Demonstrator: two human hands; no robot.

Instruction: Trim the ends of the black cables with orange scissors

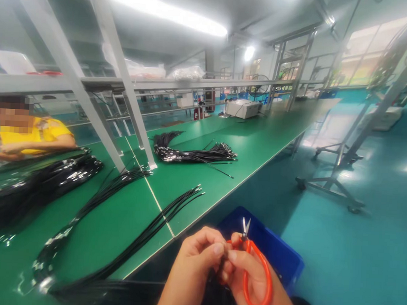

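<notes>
My left hand is closed in a pinch, its thumb and fingertips meeting those of my right hand. Something small and dark lies between the fingertips, mostly hidden. In my right hand hangs a pair of scissors with red-orange loop handles, the blades pointing up and slightly apart. Below both hands runs a dark bundle of black cables, which bends back on the table at the left. A few loose cable ends with pale tips lie on the green table to the left of my hands.
A blue bin stands below the table edge behind my right hand. More cable bundles lie on the green table. Grey shelf posts rise from it. A person in yellow sits across at left. A wheeled frame stands right.
</notes>
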